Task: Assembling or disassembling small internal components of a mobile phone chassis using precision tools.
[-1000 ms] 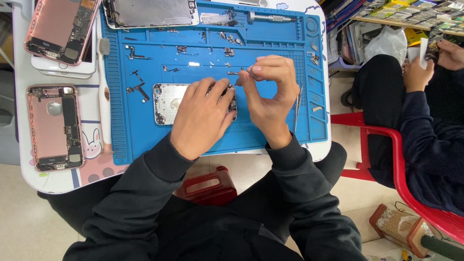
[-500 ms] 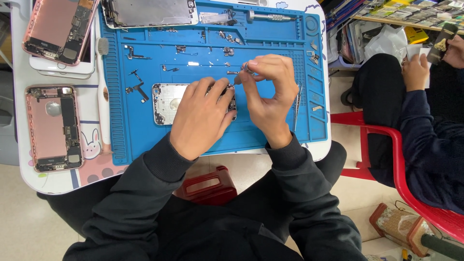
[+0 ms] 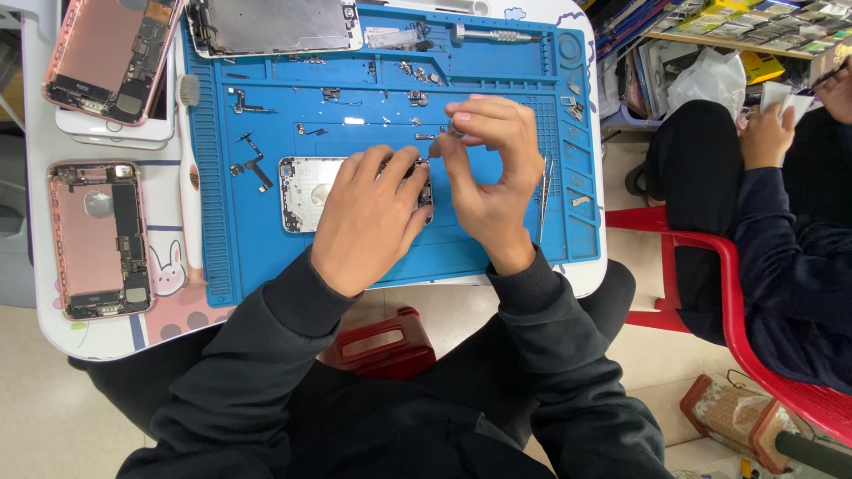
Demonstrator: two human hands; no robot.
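Fingers of the right hand [image 3: 493,173] are pinched narrow on a tiny part I can't make out, just above the silver phone shell [image 3: 306,191]. The left hand [image 3: 368,217] lies flat over that shell, fingers spread, pressing it onto the blue mat [image 3: 266,257]. At 3 o'clock lie tweezers [image 3: 541,200]; at 9 o'clock, 2 opened pink phones [image 3: 98,239]. At 12 o'clock rests a screwdriver [image 3: 497,35].

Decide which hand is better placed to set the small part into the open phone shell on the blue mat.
Right, probably: the right hand pinches the small part just above the phone shell, while the left hand lies flat on it, steadying it.
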